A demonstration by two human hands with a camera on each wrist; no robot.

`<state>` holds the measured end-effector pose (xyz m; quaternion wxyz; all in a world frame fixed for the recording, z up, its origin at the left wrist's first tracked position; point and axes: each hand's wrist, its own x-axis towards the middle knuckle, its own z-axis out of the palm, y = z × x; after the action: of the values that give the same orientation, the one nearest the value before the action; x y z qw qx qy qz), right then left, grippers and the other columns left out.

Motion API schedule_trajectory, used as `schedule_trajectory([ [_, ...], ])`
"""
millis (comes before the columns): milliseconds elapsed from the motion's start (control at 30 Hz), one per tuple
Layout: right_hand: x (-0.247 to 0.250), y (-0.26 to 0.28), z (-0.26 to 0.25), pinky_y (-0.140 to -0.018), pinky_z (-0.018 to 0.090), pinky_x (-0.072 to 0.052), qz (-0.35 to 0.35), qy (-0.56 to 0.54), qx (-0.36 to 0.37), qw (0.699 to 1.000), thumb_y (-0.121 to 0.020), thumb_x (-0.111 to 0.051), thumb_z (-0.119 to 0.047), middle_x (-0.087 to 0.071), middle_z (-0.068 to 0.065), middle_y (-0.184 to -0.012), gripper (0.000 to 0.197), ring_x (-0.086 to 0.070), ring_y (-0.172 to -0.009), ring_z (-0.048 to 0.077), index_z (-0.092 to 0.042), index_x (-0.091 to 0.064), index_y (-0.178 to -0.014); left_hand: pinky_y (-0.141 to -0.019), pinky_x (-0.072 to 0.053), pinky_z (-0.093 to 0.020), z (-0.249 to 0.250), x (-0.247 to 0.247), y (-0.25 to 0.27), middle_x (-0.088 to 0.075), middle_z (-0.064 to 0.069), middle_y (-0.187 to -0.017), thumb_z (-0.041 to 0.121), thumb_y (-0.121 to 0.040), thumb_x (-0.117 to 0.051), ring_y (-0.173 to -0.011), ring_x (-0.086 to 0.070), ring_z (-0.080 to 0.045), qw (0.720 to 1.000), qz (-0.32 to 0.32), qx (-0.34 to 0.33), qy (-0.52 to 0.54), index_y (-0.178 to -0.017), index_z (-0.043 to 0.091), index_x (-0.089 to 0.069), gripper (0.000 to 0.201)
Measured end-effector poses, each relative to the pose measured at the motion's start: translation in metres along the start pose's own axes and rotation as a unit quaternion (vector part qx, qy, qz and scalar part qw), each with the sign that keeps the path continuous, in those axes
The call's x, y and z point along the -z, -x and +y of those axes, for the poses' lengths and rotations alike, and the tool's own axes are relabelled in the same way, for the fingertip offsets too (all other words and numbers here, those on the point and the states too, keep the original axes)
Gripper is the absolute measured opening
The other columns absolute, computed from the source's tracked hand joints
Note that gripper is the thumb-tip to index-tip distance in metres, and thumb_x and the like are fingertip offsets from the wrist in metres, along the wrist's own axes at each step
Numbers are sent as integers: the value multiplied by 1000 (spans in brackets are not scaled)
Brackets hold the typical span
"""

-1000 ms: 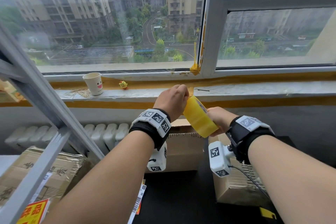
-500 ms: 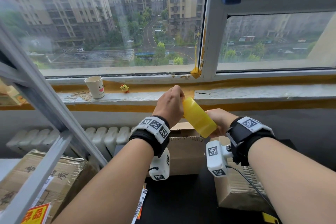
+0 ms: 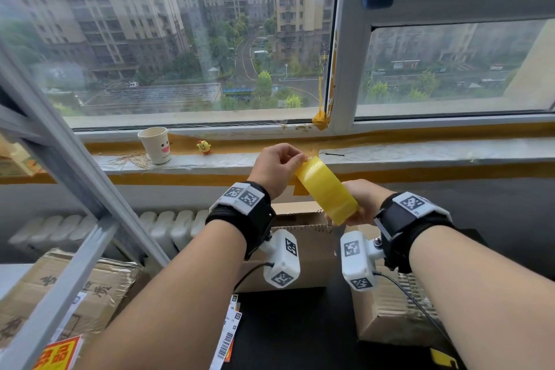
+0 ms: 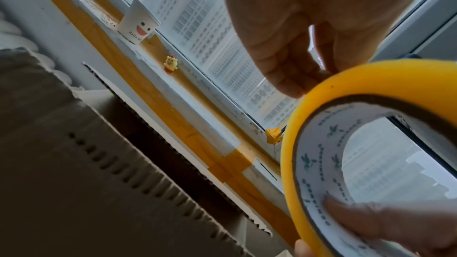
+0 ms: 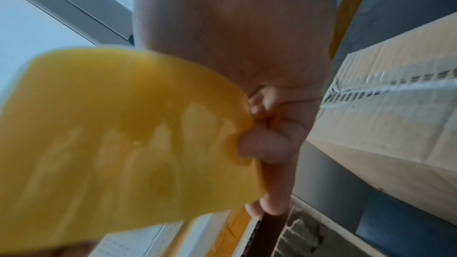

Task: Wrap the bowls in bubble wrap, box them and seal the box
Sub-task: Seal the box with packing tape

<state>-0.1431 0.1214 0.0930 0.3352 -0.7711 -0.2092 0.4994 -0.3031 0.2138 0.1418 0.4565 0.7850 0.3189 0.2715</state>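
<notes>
Change: both my hands have lifted the tape roll a little higher toward the windowsill than a second ago, and the roll has tipped so its broad face shows; I judge I am hunting for the tape's free end, so the sealing step has begun.
Left hand (image 3: 277,166): my fingertips (image 4: 291,85) are curled and picking at the roll's upper edge, nothing peeled free that I can see.
Tape roll (image 3: 326,189): held tilted between my two hands, its top under my left fingers, its lower end in my right.
Right hand (image 3: 362,203): gripping the roll, one finger inside the core.
Box (image 3: 300,249): below and just beyond my left wrist, its top flaps not taped.
</notes>
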Motion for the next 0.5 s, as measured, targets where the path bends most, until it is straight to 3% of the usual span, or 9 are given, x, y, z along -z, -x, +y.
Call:
schedule_trajectory([
  [67, 1, 0, 0, -94, 51, -48, 0, -5, -2, 1000, -97, -48, -15, -61, 32, -119, 27, -63, -108, 44, 3, -59, -115, -84, -57, -38, 1, -1, 1, -68, -9, -90, 17, -95, -58, -85, -63, -22, 1000, -8, 1, 7, -86, 20, -66, 12],
  [133, 2, 2, 2, -92, 49, -50, -10, -5, -14, 1000, -97, -49, -15, -63, 32, -109, 22, -64, -102, 43, 2, -61, -105, -87, -56, -39, 1, 2, 3, -69, -10, -93, 12, -93, -60, -87, -64, -21, 999, -26, 13, 27, -89, 17, -68, 10],
  [267, 2, 3, 4, -71, 38, -53, -22, -4, -24, 999, -98, -48, -16, -64, 25, -98, 19, -64, -84, 35, -4, -62, -94, -92, -55, -41, -2, 9, 4, -70, -11, -93, 6, -91, -63, -88, -66, -21, 994, -59, 53, 82, -87, 16, -70, 13],
  [400, 1, 2, 3, -71, 38, -53, -29, 4, -27, 999, -98, -48, -14, -66, 26, -96, 19, -65, -85, 37, -1, -61, -96, -90, -55, -42, -7, 9, 6, -68, -8, -84, 7, -91, -63, -83, -65, -21, 995, -39, 48, 82, -84, 15, -69, 12],
  [500, -2, 1, 2, -71, 38, -53, -23, -16, -33, 999, -99, -44, -18, -65, 25, -90, 24, -66, -81, 37, 0, -60, -93, -87, -55, -41, -7, 2, 5, -62, -2, -83, 15, -94, -59, -83, -60, -19, 999, -11, 34, 14, -85, 16, -61, 10],
])
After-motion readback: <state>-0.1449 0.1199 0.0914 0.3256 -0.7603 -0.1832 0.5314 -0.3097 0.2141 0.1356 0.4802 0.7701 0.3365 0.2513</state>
